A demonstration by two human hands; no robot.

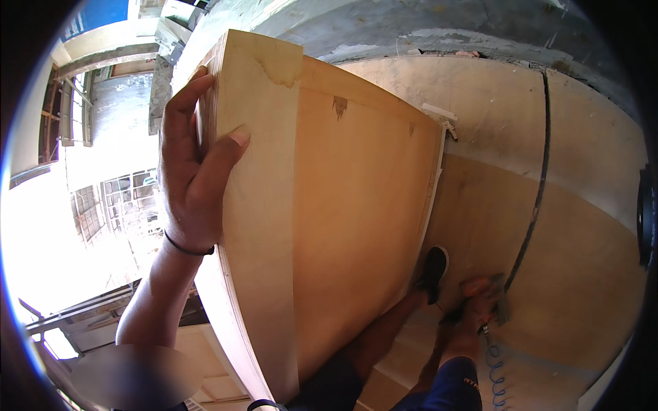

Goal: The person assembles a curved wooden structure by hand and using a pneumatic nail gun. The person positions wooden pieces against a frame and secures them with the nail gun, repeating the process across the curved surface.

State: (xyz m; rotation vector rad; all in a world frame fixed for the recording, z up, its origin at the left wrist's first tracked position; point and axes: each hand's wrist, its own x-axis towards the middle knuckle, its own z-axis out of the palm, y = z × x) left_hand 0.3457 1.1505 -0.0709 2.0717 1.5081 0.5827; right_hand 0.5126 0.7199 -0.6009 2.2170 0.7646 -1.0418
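My left hand (195, 161) grips the outer edge of a large wooden panel (363, 205) with a thick pale edge strip (264, 205). Its thumb lies on the strip and its fingers bend round the far side. The panel stands upright and tilted in front of me. Down at the lower right, my right hand (480, 312) is closed round an orange and dark air tool (483, 284). Motion smears the tool, so its exact kind is unclear. From its lower end hangs a blue coiled air hose (495, 366).
Pale board (582, 226) lies beyond the panel, crossed by a dark gap (538, 185). A dark shoe (433, 270) of mine stands by the panel's base. Grey rough concrete (445, 27) runs along the top. Bright window grilles (127, 195) show at left.
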